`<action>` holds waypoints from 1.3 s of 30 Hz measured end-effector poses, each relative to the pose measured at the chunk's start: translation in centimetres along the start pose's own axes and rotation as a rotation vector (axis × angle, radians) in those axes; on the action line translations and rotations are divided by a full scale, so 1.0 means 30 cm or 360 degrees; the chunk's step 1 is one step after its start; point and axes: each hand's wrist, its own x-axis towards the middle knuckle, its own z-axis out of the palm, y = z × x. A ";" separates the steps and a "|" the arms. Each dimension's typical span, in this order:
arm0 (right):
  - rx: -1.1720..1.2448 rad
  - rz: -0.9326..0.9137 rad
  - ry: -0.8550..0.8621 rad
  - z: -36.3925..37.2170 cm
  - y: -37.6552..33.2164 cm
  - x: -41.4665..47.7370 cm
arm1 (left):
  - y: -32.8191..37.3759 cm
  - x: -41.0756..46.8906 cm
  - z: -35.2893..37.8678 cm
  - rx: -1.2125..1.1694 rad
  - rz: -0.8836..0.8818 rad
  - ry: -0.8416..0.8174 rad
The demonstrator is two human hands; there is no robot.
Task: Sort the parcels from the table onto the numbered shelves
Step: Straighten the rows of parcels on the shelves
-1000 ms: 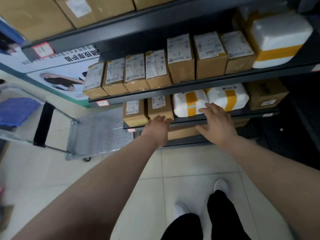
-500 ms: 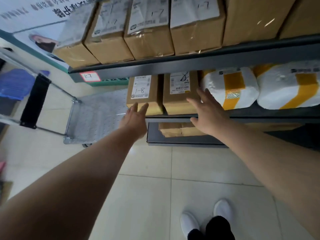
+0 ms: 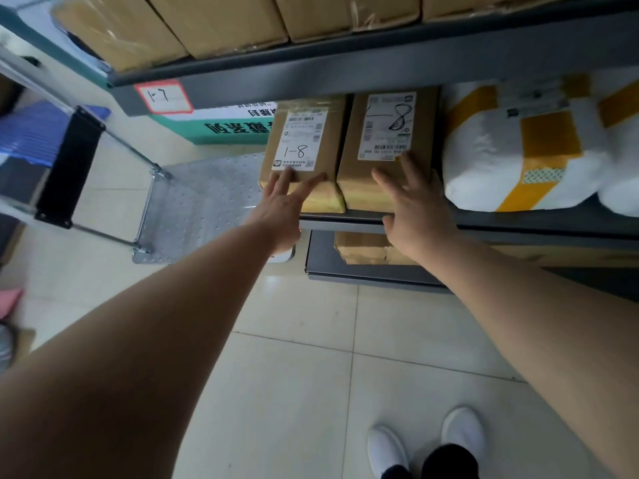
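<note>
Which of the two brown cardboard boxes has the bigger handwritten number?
The brown cardboard box your right hand touches, beside the white yellow-taped parcel; its 1-8 fills the label; the other box bears a small one.

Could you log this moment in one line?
left hand: open, fingers on left 1-8 box | right hand: open, fingers on right 1-8 box | boxes side by side on shelf

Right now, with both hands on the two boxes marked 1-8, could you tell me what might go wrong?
1. The left box stands at the open left end of the shelf, with the trolley on the floor beyond; a sideways nudge from the left hand could tip it off.
2. The right box sits close to the white padded parcel; pushing with the right hand may jam them together.
</note>
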 end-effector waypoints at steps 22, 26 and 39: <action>-0.0007 0.0431 0.0162 -0.290 0.514 -0.139 | 0.689 0.121 0.027 -0.0021 0.0498 0.0097; 0.0100 0.0390 0.0268 -0.283 0.512 -0.141 | 0.691 0.115 0.020 -0.0013 0.0468 0.0093; 0.0014 0.0365 0.0221 -0.345 0.526 -0.244 | 0.768 0.058 -0.027 0.0158 0.0585 0.0207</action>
